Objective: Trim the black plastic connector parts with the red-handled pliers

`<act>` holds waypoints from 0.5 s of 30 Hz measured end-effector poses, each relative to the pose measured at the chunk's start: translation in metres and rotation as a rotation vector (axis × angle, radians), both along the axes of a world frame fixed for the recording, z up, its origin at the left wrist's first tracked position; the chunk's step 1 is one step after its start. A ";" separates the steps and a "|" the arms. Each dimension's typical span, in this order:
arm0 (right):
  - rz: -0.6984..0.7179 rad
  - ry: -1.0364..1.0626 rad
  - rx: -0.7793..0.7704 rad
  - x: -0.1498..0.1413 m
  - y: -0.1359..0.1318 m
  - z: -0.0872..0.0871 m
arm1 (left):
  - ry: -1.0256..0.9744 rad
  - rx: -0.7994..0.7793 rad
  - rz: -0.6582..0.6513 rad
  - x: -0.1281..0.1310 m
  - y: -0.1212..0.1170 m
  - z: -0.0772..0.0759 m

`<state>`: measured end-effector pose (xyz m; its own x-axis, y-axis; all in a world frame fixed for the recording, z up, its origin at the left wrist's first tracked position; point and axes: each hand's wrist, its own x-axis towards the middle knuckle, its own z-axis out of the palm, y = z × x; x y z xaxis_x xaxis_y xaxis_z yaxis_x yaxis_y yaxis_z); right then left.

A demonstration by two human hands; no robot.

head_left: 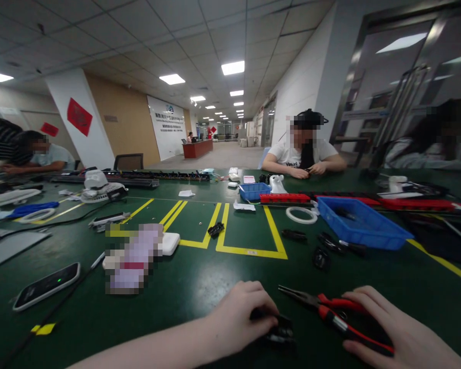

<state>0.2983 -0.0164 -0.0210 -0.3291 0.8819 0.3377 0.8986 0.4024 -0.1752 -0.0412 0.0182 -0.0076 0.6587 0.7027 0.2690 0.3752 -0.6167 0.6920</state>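
Note:
My left hand (249,312) is closed on a small black plastic part (280,329) just above the green table, low in the middle of the head view. The part's exact kind is not clear. To its right, my right hand (388,328) grips a pair of long-nose pliers (332,310) with red and black handles. The pliers' jaws point left toward the part, and their handles are spread apart. Beyond the pliers lie several dark pieces, among them a black piece (320,258) and another black piece (294,234).
A blue bin (363,225) stands at the right, beside a white ring of cable (301,215). Yellow tape (249,253) marks the green table. A phone-like device (48,287) lies left, near a white box (170,244). Across the table sits a person (318,154).

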 end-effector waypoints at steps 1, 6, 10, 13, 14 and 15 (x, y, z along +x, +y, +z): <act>0.004 -0.007 0.005 -0.002 -0.001 0.002 | 0.009 0.007 0.005 0.000 0.000 0.001; 0.051 -0.085 0.193 -0.007 -0.007 0.006 | 0.052 0.050 0.008 -0.001 -0.006 0.007; 0.099 -0.198 0.351 -0.013 -0.011 0.013 | 0.092 0.072 0.016 -0.002 -0.009 0.016; 0.125 -0.229 0.399 -0.016 -0.013 0.019 | 0.049 0.128 0.051 -0.005 -0.011 0.017; 0.131 -0.226 0.397 -0.015 -0.014 0.019 | 0.000 0.173 0.053 -0.008 -0.013 0.015; 0.135 -0.219 0.389 -0.014 -0.015 0.019 | -0.052 0.230 0.049 -0.012 -0.017 0.011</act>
<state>0.2842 -0.0311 -0.0017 -0.5326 0.6476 0.5449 0.8327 0.5163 0.2002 -0.0534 0.0008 0.0037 0.6060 0.6500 0.4586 0.3760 -0.7420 0.5550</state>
